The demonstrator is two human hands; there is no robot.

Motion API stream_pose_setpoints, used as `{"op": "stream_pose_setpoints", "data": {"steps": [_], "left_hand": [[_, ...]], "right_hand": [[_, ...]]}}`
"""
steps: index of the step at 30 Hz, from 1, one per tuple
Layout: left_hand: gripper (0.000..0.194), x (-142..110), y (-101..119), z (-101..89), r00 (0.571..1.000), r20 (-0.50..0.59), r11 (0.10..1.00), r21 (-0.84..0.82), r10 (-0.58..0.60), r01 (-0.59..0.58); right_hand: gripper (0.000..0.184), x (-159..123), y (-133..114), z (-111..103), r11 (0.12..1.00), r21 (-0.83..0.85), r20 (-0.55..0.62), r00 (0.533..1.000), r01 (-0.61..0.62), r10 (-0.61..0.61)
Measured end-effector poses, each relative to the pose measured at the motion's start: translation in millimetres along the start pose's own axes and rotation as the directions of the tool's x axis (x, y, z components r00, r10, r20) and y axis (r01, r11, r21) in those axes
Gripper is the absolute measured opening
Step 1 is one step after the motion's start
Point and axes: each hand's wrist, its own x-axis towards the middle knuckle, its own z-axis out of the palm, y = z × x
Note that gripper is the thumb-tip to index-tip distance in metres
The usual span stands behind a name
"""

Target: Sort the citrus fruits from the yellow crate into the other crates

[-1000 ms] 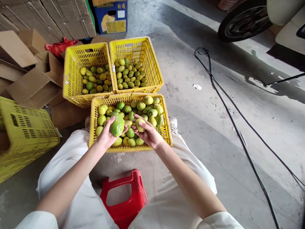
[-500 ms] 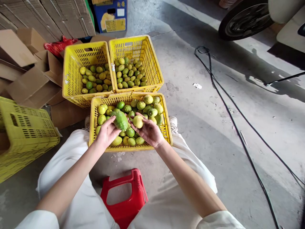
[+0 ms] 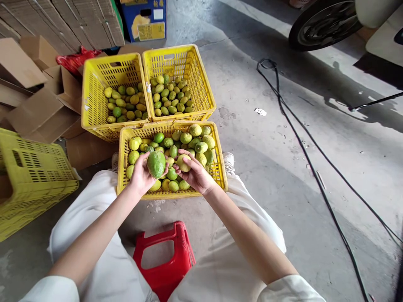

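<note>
My left hand (image 3: 142, 175) holds a large green lemon (image 3: 156, 164), its fingers curled under and around the fruit. In my right hand (image 3: 197, 174) is a smaller pale yellow lemon (image 3: 183, 163), gripped between thumb and fingers. Both hands are side by side over the near yellow crate (image 3: 126, 136), which holds many green and yellow lemons. Behind it stand two more yellow crates, the back left crate (image 3: 91, 92) and the back right crate (image 3: 201, 79), each with a layer of smaller green-yellow lemons at the bottom.
A red plastic stool (image 3: 176, 264) stands between my legs. Another yellow crate (image 3: 40, 180) lies at the left near loose cardboard boxes (image 3: 40, 113). A black cable (image 3: 302, 144) runs across the floor at right, below a vehicle wheel (image 3: 324, 25). A blue carton (image 3: 130, 21) stands behind.
The green lemon has been turned in my left hand and now shows a rounder side. My right hand has shifted slightly, and its thumb now lies further over the yellow lemon.
</note>
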Motion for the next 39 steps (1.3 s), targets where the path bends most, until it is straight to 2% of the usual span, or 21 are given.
{"op": "stream_pose_setpoints", "data": {"steps": [4,7,10,13,17,22,25,29,34,39], "left_hand": [[0.039,-1,0,1.5,0.999,0.004,0.998,-0.035,0.047,-0.047],[0.032,0,0,-1.0,0.996,0.021,0.996,0.005,0.088,-0.089],[0.024,3,0,-5.3,0.995,0.043,0.995,0.041,0.086,-0.088],[0.030,4,-1,-6.9,0.993,0.089,0.994,0.071,0.079,-0.086],[0.039,-1,-2,-2.5,0.990,0.142,0.996,0.086,0.003,-0.016],[0.036,-4,-4,-0.1,0.983,0.153,0.992,0.092,-0.099,0.085],[0.031,-2,-5,-3.8,0.975,0.217,0.987,0.157,-0.051,0.017],[0.040,0,-6,-7.5,0.965,0.260,0.973,0.216,0.024,-0.083],[0.041,0,-5,-7.2,0.970,0.240,0.972,0.215,0.042,-0.095],[0.033,-1,-1,-4.7,0.987,0.163,0.993,0.118,0.005,-0.025]], "right_hand": [[0.039,3,-1,-3,0.998,0.062,0.031,0.999,-0.025,0.023],[0.041,5,-1,-5,0.995,0.083,0.037,0.998,-0.046,0.044],[0.031,5,0,-4,0.993,0.073,0.021,0.996,-0.089,0.088],[0.027,5,3,-3,0.996,0.031,0.004,0.996,-0.085,0.085],[0.035,5,6,-3,0.999,0.003,-0.025,0.999,-0.040,0.040],[0.038,7,6,-4,0.999,-0.004,-0.109,0.994,-0.032,0.032],[0.033,6,2,-6,0.999,0.034,-0.126,0.991,-0.033,0.037],[0.027,4,-5,-8,0.992,0.104,-0.070,0.995,-0.067,0.075],[0.044,3,-8,-6,0.993,0.106,0.004,0.998,-0.057,0.057],[0.027,4,-1,-6,0.997,0.028,-0.033,0.997,-0.066,0.067]]}}
